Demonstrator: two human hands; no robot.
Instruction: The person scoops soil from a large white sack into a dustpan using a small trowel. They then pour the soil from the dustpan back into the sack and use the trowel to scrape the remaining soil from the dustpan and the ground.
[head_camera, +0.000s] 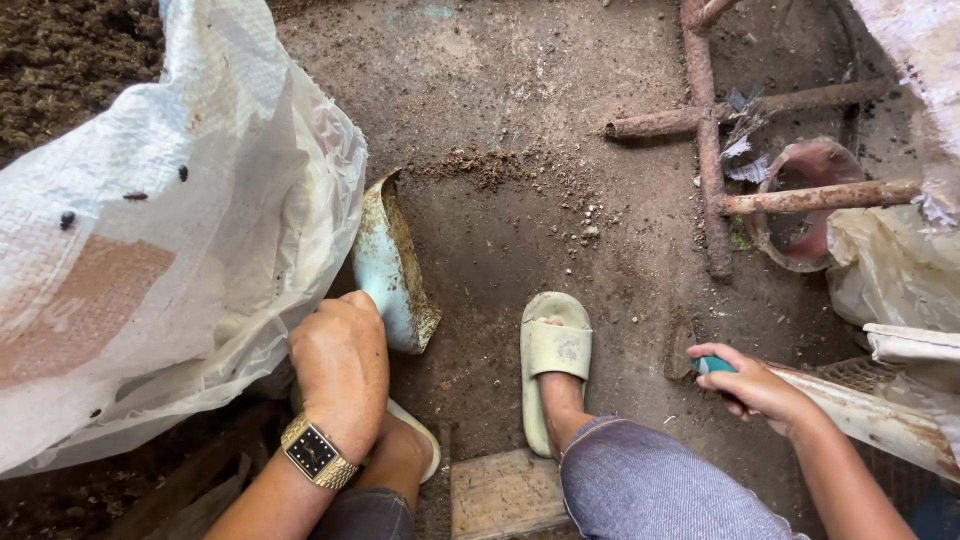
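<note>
A pale blue scoop is gripped by the left hand beside a white woven sack; fingers of the right hand are clamped on a teal handle.

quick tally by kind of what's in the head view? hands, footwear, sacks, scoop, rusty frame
Hands: 2, left hand on the pale blue scoop, right hand on a teal handle
Sandals: 2, one in full view, one mostly hidden
White woven sacks: 2
Scoops: 1
Rusty pipe frames: 1
Total: 8
</note>
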